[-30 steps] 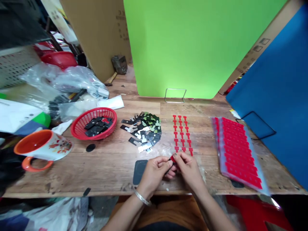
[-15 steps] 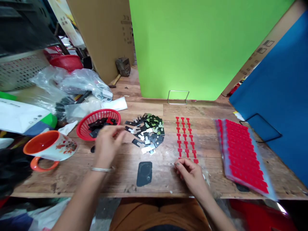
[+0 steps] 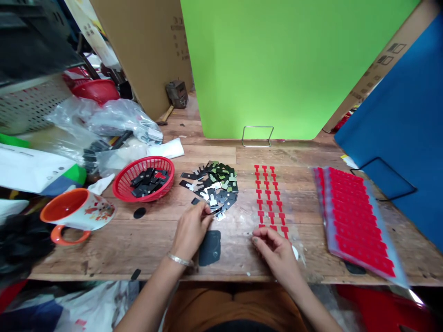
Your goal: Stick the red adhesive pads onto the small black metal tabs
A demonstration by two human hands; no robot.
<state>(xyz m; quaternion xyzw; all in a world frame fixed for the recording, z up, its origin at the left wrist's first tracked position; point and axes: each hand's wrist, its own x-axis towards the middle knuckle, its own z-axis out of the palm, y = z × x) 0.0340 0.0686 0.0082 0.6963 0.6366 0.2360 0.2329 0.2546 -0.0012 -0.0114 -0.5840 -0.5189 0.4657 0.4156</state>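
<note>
My left hand (image 3: 192, 228) is at the near edge of a loose pile of small flat metal plates (image 3: 221, 182), dark and silvery with slotted ends. Its thumb and fingers pinch a plate there, mostly covered by the fingertips. My right hand (image 3: 275, 249) rests low over the near end of a clear sheet bearing three columns of red T-shaped stickers (image 3: 268, 193). Thumb and forefinger are drawn together; anything between them is too small to make out. Left of the pile, a red basket (image 3: 119, 182) contains similar dark plates, one with a red piece on it.
A dark rectangular patch (image 3: 209, 248) lies between my hands. To the right is a stack of red sticker sheets (image 3: 360, 221). An orange and white mug (image 3: 98, 212) and plastic bags (image 3: 121, 117) crowd the left. A green panel (image 3: 294, 69) and a blue panel (image 3: 408, 115) rise behind.
My left hand has moved right from beside the red basket to the near edge of the plate pile. The basket's contents are now uncovered. My right hand has hardly moved.
</note>
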